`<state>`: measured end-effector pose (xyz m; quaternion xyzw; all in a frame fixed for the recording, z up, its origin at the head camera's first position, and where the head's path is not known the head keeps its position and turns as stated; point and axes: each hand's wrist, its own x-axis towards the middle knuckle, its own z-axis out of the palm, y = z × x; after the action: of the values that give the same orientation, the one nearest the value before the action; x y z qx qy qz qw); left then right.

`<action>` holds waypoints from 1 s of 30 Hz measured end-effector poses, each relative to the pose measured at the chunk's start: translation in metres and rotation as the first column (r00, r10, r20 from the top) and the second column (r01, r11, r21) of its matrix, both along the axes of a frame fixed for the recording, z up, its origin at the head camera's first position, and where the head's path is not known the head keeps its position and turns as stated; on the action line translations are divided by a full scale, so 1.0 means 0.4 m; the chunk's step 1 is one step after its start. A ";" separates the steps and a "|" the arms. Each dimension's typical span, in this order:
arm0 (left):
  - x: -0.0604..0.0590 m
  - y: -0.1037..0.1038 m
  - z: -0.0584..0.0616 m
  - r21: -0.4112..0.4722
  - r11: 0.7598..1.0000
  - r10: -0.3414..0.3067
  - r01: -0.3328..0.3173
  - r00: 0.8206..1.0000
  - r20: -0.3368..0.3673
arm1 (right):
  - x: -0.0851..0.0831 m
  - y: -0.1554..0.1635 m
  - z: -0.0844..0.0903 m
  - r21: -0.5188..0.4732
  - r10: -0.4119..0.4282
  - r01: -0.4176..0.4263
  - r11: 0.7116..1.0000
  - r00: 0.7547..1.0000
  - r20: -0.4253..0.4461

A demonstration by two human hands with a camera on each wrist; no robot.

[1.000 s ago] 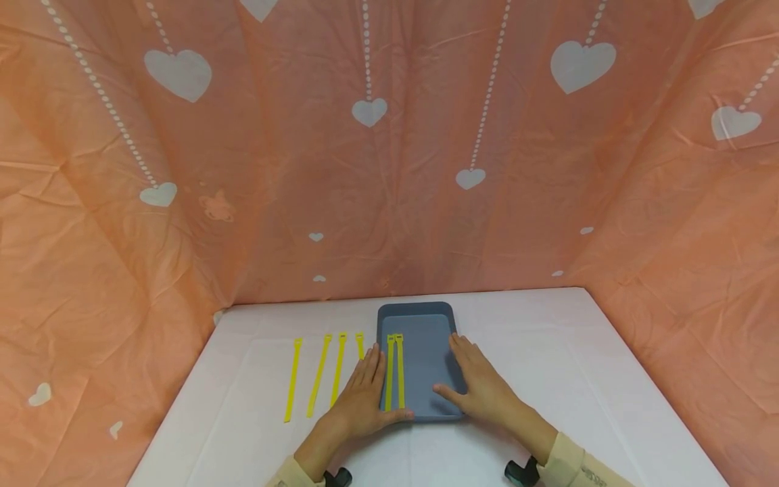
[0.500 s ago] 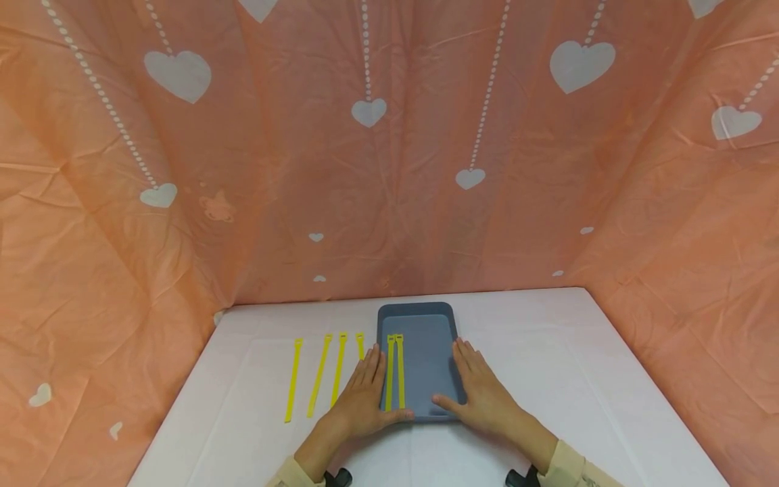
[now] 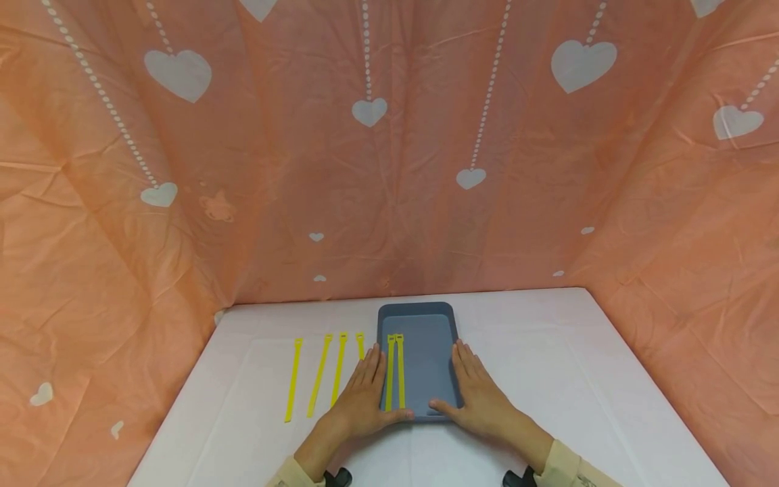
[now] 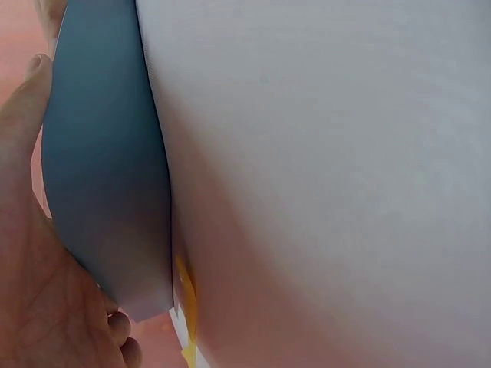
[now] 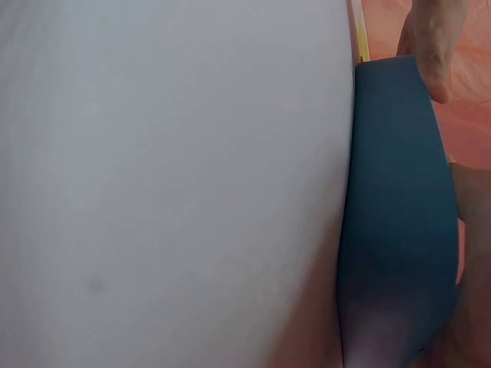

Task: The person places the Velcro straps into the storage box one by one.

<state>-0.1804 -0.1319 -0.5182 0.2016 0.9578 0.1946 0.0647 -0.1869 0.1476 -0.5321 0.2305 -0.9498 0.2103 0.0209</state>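
Note:
A blue-grey rectangular tray (image 3: 429,365) lies on the table between both hands. My left hand (image 3: 364,398) rests along its left side, fingers straight, the thumb over the near rim. Along the right side lies my right hand (image 3: 483,400), fingers also extended and the thumb at the near right corner. Two yellow cable ties (image 3: 400,372) with slotted heads lie side by side in the tray's left part. Both wrist views show the near wall of the tray (image 4: 107,153) with a thumb at its rim.
To the left of the tray, several more yellow cable ties (image 3: 293,380) lie in a row on the white tabletop (image 3: 560,365). The left hand partly covers the nearest ones. An orange curtain (image 3: 395,203) with hearts encloses the table at the back and sides.
My right hand has shifted slightly toward me and left along the tray's right side, its fingertips leaving the inside of the rim. The left hand, tray and cable ties stay put.

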 end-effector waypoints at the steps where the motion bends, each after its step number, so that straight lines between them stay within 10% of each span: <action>1: -0.001 0.001 0.000 0.001 1.000 0.000 0.000 1.000 0.001 | -0.001 0.000 0.000 0.002 -0.003 0.003 1.000 1.000 0.007; 30: -0.041 -0.074 0.007 0.233 0.970 -0.100 0.073 0.989 0.107 | -0.008 0.004 -0.006 0.023 0.019 -0.020 1.000 0.999 0.051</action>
<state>-0.1967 -0.1615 -0.5154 0.2374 0.9139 0.3119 0.1058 -0.1900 0.1492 -0.5345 0.2345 -0.9502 0.2051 -0.0081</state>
